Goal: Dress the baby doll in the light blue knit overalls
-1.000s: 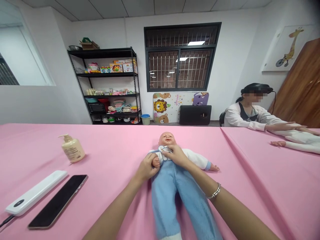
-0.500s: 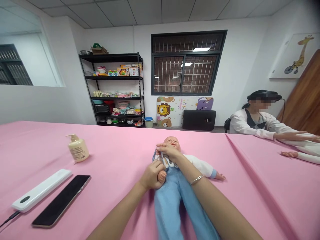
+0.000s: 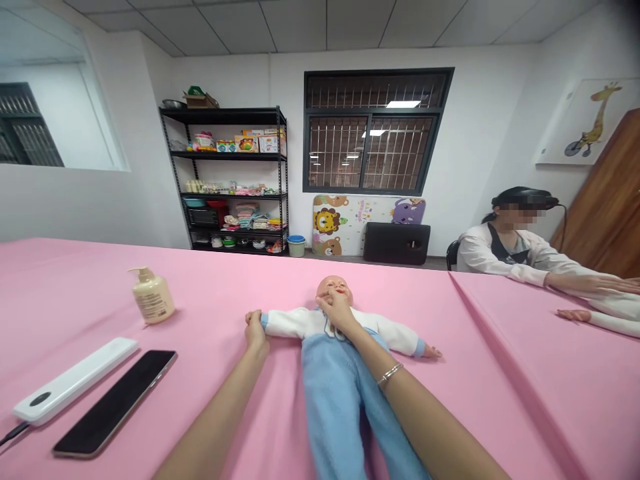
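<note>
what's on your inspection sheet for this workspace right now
surface: pink cloth covering the table
things: baby doll on its back, white top, blue trousers
clutter: pump bottle, white device, black smartphone, all left of the doll
hands: left hand grips the doll's sleeve end; right hand on the doll's face, fingers at its mouth
cables: black cable at the white device's lower end
surroundings: seated co-worker, hand on another doll; black metal shelf of toys; barred window
</note>
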{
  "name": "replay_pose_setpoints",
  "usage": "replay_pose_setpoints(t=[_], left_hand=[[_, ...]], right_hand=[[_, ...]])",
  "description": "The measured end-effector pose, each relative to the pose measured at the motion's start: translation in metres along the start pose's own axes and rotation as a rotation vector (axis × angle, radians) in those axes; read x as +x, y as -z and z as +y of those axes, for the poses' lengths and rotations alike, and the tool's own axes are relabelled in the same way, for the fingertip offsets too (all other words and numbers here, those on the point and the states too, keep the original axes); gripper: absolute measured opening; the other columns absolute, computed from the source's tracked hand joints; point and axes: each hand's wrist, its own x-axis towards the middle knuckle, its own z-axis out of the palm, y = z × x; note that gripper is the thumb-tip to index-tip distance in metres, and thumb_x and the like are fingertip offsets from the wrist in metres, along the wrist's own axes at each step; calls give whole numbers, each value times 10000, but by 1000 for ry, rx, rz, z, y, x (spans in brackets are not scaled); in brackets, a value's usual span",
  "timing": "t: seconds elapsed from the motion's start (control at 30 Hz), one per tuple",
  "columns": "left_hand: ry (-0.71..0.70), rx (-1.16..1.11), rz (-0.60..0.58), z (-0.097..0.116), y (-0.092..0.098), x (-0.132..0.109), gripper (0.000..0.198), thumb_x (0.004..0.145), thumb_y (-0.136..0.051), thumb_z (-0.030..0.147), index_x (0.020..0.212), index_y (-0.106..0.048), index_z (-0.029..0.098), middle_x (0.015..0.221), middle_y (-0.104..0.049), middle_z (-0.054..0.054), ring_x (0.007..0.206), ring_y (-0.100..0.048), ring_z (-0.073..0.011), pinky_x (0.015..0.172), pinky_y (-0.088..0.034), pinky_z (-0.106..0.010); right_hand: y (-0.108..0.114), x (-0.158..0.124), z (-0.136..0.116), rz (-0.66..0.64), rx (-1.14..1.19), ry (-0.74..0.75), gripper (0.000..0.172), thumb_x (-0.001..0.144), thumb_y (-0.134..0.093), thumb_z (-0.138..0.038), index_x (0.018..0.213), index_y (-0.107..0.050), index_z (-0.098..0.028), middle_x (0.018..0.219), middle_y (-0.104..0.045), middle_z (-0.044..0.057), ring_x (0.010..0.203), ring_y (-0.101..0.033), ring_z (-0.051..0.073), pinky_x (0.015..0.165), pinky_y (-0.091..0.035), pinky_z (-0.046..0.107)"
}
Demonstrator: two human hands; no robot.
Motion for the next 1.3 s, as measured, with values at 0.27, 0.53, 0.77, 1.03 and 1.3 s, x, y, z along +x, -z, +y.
replay_pose_setpoints(t=[0.27, 0.53, 0.77, 1.03, 1.3], left_hand=[[-205, 435, -67, -16, 23, 19, 171, 691, -490, 170, 862, -490, 179, 855, -569, -52, 889, -545, -221, 854, -411, -382], [-781, 815, -411, 6, 9, -29, 166, 854, -382, 274, 873, -515, 176, 832, -569, -45, 771, -534, -192, 732, -412, -310], [-664, 767, -992, 9, -11, -73, 208, 839, -474, 380, 820, -573, 198, 801, -598, -15, 730, -529, -176, 659, -374, -261], [-604, 688, -894, -3, -10, -63, 271, 840, -469, 354, 628, -476, 186, 657, -508, -5, 630, -451, -166, 603, -316, -268], [-680, 778, -903, -5, -8, -65, 290, 860, -432, 347, 620, -428, 183, 652, -495, -1, 616, -433, -154, 599, -291, -268]], right_hand=[[80, 3, -16, 74, -528, -19, 308, 829, -517, -467, 964, -566, -195, 691, -583, 4, 637, -535, 142, 545, -297, 210], [107, -66, 52, 42, -394, -126, 410, 828, -402, -533, 878, -574, -164, 695, -570, 16, 658, -530, 152, 583, -340, 226], [100, -104, 68, -90, -47, -133, 479, 797, -450, -601, 812, -553, -134, 812, -558, 40, 780, -501, 183, 660, -382, 241], [111, -97, 38, -171, 494, -257, 429, 668, -675, -530, 757, -547, -131, 750, -543, 22, 697, -483, 141, 612, -366, 215], [103, -88, 53, 26, 677, -272, 524, 516, -794, -475, 816, -506, -157, 831, -573, 44, 772, -533, 166, 684, -418, 236]])
